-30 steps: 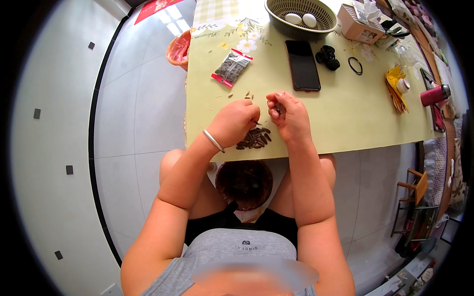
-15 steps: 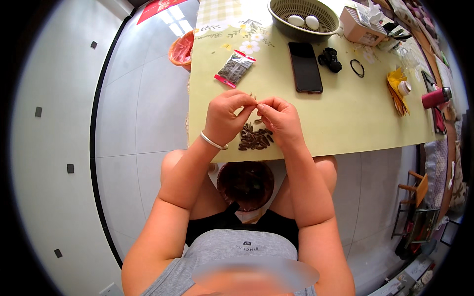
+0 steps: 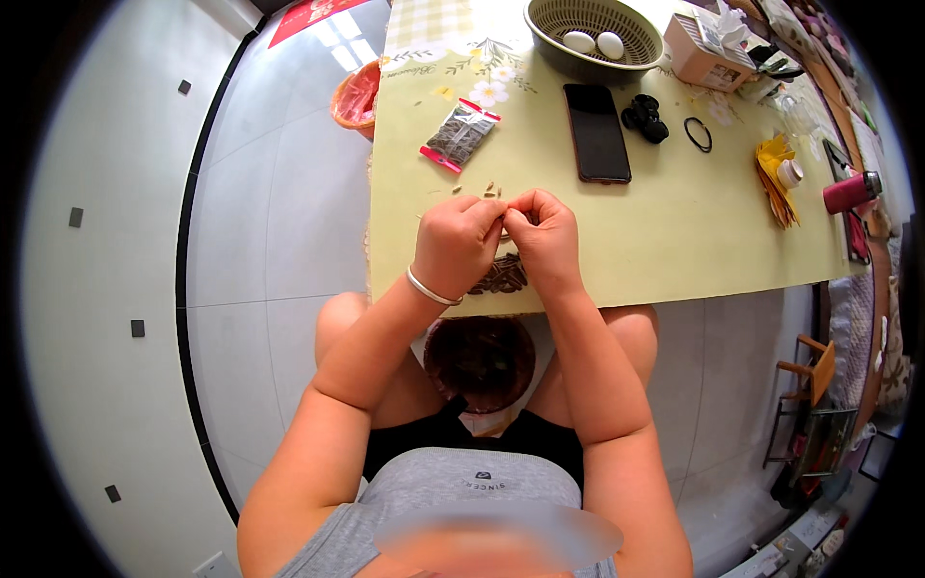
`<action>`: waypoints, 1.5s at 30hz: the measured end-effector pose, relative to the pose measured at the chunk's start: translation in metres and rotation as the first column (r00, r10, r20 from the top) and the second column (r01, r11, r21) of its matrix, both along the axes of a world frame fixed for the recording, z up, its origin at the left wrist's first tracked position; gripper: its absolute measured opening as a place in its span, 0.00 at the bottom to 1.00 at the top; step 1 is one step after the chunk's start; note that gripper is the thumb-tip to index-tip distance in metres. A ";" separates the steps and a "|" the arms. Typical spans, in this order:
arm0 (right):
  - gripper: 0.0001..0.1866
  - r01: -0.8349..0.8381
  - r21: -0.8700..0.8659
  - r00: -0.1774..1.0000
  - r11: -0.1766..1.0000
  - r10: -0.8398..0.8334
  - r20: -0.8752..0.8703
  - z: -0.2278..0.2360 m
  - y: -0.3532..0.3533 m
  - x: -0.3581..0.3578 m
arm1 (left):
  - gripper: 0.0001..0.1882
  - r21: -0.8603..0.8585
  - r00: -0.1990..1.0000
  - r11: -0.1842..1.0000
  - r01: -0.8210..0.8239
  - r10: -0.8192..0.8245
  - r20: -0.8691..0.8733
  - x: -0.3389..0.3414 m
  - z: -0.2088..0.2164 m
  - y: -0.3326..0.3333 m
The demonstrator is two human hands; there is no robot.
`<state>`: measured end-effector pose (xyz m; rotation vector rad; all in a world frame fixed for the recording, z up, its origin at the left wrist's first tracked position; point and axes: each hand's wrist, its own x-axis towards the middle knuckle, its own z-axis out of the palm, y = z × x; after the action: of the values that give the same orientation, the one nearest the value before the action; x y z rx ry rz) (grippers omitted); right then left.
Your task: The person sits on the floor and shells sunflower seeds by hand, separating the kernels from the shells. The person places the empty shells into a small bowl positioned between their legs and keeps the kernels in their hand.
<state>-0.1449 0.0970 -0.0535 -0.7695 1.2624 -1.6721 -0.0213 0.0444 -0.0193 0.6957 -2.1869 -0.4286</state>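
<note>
My left hand (image 3: 455, 246) and my right hand (image 3: 549, 246) meet over the near part of the table, thumbs and forefingers pinched together tip to tip. Whatever lies between the fingertips is hidden or too small to make out. Just below them, partly covered by both hands, is a small pile of dark striped sunflower seeds (image 3: 501, 276). A few pale shelled kernels (image 3: 489, 191) lie beyond my fingers. Farther off rests a clear packet (image 3: 461, 135) with pink ends and dark contents. A white bangle (image 3: 432, 289) circles my left wrist.
On the yellow-green tablecloth (image 3: 694, 241) lie a black phone (image 3: 598, 133), a small black object (image 3: 646, 118) and a black loop (image 3: 698, 134). A basket (image 3: 549, 60) holds two white eggs. A tissue box (image 3: 711, 53) stands beyond. Below the table edge, between my knees, is a dark round bin (image 3: 479, 366).
Both hands have come slightly nearer to me and the left has turned more palm-down, covering more of the seed pile. The kernels beyond my fingers show more now.
</note>
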 end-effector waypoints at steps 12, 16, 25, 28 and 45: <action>0.02 -0.234 0.010 0.918 0.972 0.217 0.331 0.013 0.005 -0.016 | 0.10 0.767 0.920 0.556 0.321 0.010 -0.392 0.013 0.002 -0.014; 0.02 -0.216 0.016 0.943 0.976 0.204 0.264 0.017 0.006 -0.015 | 0.08 0.850 0.899 0.360 0.384 0.065 -0.434 0.015 0.002 -0.020; 0.03 -0.139 0.019 0.989 0.990 0.137 0.059 0.012 0.004 -0.011 | 0.06 0.870 0.871 0.172 0.462 0.101 -0.482 0.017 -0.008 -0.029; 0.03 -0.122 0.019 0.991 0.992 0.121 0.052 0.013 0.004 -0.011 | 0.06 0.862 0.871 0.221 0.457 0.084 -0.483 0.015 -0.008 -0.027; 0.08 -0.099 -0.038 0.822 0.994 0.104 0.559 0.020 0.001 -0.022 | 0.07 0.189 0.994 0.976 -0.113 0.109 0.029 0.013 -0.010 -0.034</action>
<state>-0.1672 0.0975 -0.0340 -0.2939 0.7809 -1.6482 -0.0081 0.0108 -0.0293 0.9243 -2.1294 -0.5801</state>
